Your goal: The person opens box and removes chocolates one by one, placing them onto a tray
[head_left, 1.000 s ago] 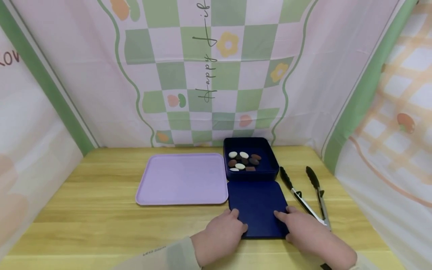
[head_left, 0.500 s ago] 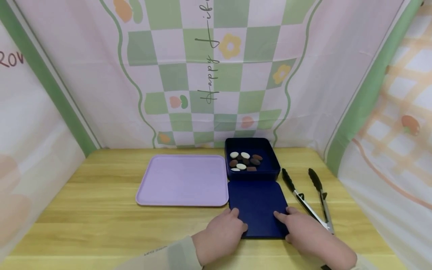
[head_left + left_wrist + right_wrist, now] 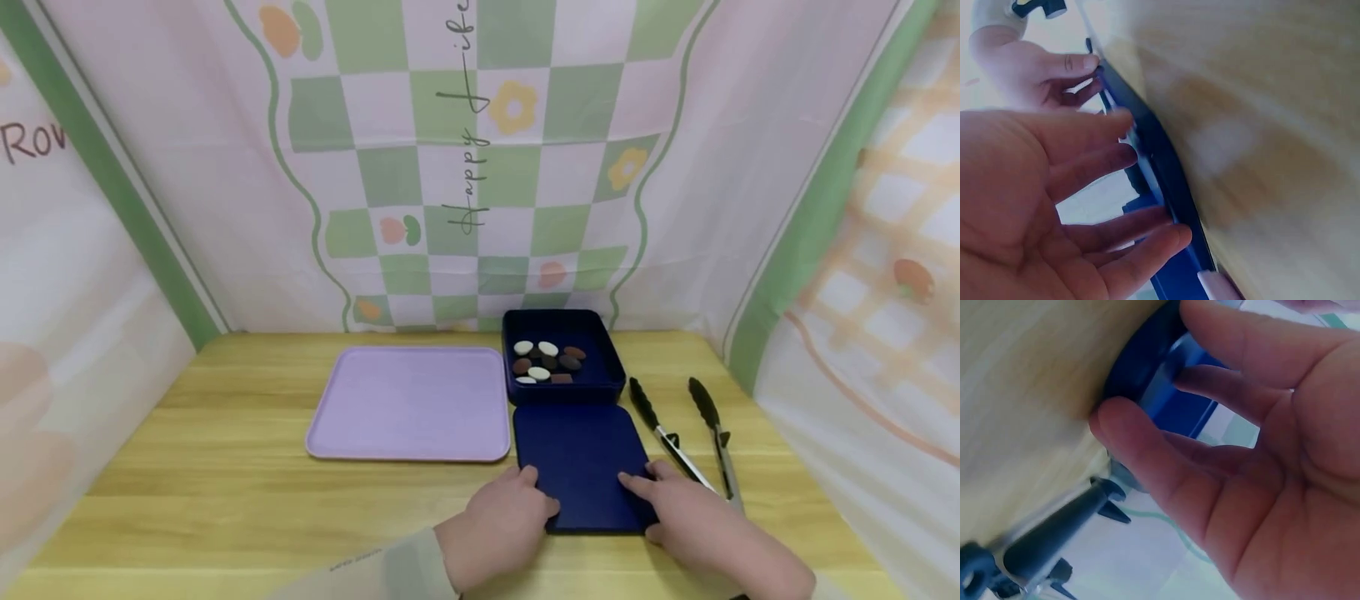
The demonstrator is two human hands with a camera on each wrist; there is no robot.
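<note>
By the bare left hand (image 3: 506, 521), its fingers and thumb narrowed on the rim, the left edge of a dark-blue, square, flat lid with rounded corners (image 3: 585, 467) is being gripped; the right edge is being gripped by the right hand (image 3: 690, 517), a finger being laid over the top. Whether the lid is being borne by the yellowish wood-grain table (image 3: 225, 500) cannot be told. Light, stiff, slightly slippery handling is being suggested by its thin, smooth look; the surest hold is probably being offered by opposite rims. Just beyond, white and brown oval pieces (image 3: 538, 374) are being held in a dark-blue, open square box (image 3: 566, 393), flanked by a lilac rectangular tray (image 3: 408, 404) and black-tipped metal tongs (image 3: 723, 454).
</note>
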